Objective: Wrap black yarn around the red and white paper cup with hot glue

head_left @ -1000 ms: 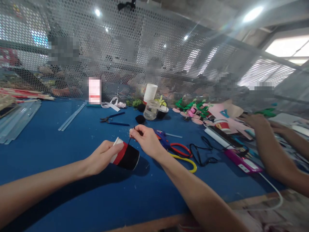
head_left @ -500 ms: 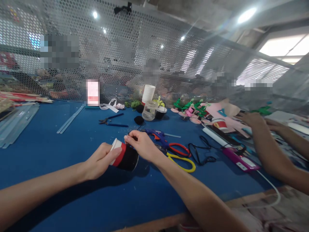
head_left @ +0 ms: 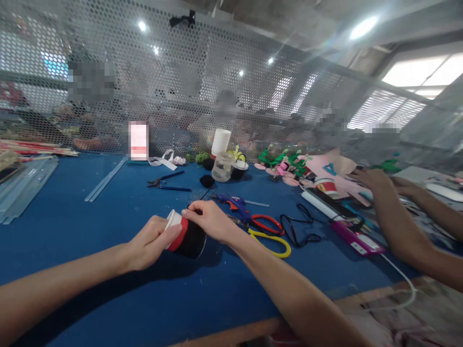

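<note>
While the left hand (head_left: pixel 150 241) clamps the paper cup (head_left: pixel 191 242) (presumably for steadiness), the right hand (head_left: pixel 207 218) pinches black strand (head_left: pixel 205 194).

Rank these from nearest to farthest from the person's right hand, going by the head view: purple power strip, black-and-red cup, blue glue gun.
1. Black-and-red cup: right at the fingertips of the right hand, gripped by the left hand.
2. Blue glue gun: just beyond, slightly to the right.
3. Purple power strip: well off to the right.
</note>
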Motion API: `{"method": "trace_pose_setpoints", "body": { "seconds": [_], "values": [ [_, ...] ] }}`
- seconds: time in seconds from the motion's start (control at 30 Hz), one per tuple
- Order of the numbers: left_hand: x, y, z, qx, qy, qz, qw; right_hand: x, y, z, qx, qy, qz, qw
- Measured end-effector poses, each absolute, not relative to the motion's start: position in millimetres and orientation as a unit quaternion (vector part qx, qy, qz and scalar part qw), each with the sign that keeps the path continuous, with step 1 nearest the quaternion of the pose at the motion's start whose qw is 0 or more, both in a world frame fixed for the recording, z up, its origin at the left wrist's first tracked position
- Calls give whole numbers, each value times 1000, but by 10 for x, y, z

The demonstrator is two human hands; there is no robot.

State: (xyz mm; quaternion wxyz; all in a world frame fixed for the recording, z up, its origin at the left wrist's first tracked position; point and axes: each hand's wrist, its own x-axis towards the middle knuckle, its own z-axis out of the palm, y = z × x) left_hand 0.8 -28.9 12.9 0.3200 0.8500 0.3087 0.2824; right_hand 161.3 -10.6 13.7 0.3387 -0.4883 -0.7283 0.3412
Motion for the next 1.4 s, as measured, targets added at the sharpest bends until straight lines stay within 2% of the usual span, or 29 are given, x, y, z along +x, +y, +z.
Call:
{"method": "trace_pose_setpoints", "body": {
  "seconds": [0.17, 0.3, 0.37, 0.5, 0.63, 0.7, 0.83, 1.1, 1.4],
  "values": [
    [-21, -243, 175, 848, 308, 315, 295, 1668, -49, 153, -488, -663, 454, 340],
    [-36, -150, 210, 809, 344, 344, 330, 1728, -48, 243, -421, -603, 588, 337],
    [-33, -110, 226, 792, 353, 352, 353, 1763, -71, 287, -385, -620, 606, 316],
    [-3, -61, 256, 734, 369, 336, 460, 1800, -116, 297, -388, -671, 545, 321],
    [51, -21, 245, 556, 400, 352, 638, 1769, -135, 216, -418, -744, 403, 331],
    [70, -13, 205, 493, 420, 349, 677, 1743, -142, 156, -424, -778, 333, 323],
    [77, -53, 77, 506, 429, 361, 656, 1707, -163, 54, -420, -812, 270, 302],
    [122, -136, -35, 606, 444, 293, 592, 1577, -178, 140, -353, -806, 346, 326],
    [102, -132, 15, 569, 512, 309, 565, 1912, -25, 318, -495, -686, 394, 359]
  ]
}}
